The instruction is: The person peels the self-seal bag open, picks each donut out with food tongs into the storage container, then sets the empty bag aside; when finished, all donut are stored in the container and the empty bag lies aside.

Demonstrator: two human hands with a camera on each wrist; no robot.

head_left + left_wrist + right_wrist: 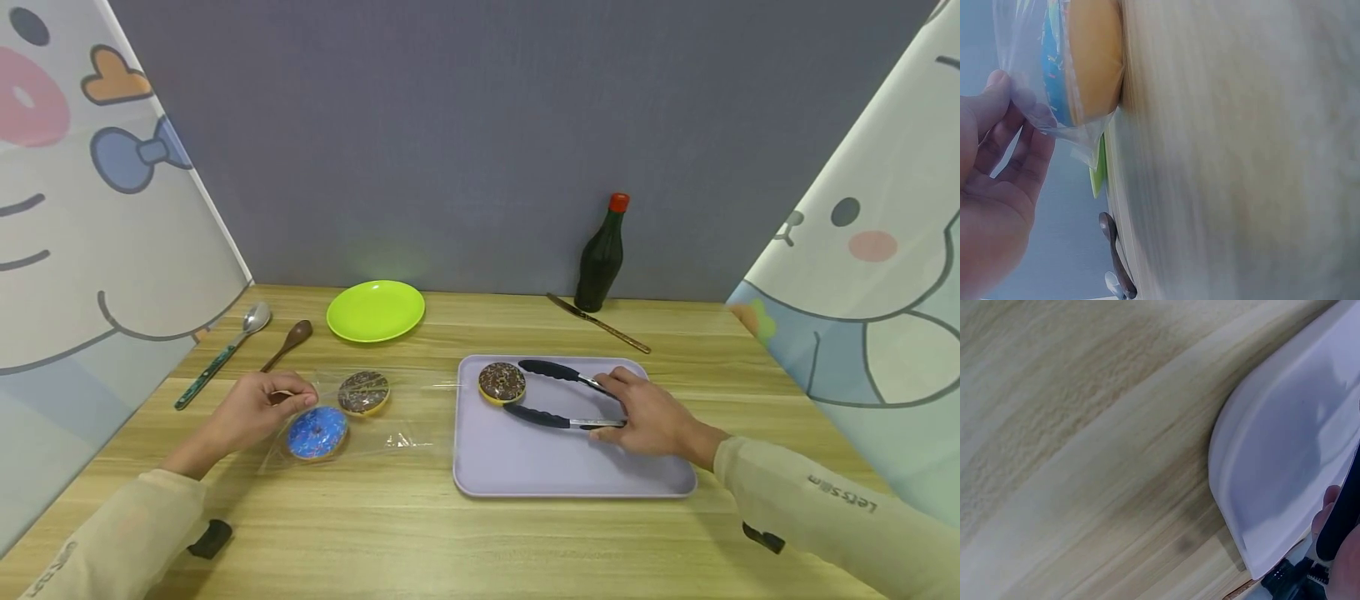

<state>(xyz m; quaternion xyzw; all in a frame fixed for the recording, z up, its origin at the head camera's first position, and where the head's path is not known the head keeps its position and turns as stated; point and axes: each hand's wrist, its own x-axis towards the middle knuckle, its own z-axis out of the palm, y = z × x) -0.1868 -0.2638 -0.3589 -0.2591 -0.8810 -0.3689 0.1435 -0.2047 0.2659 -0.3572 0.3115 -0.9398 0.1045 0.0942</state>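
Note:
My left hand pinches the edge of a clear plastic bag lying on the table. Inside it are a blue-iced donut with sprinkles and a chocolate donut. In the left wrist view, thumb and fingertips grip the film beside the blue donut. My right hand holds black-tipped metal tongs over the lilac tray. Their arms are spread, tips right at the edge of another chocolate donut on the tray. Only part of that hand shows in the right wrist view.
A lime-green plate lies at the back left. Left of it are a brown wooden spoon and a green-handled metal spoon. A dark bottle with a red cap stands by the back wall, a knife in front of it.

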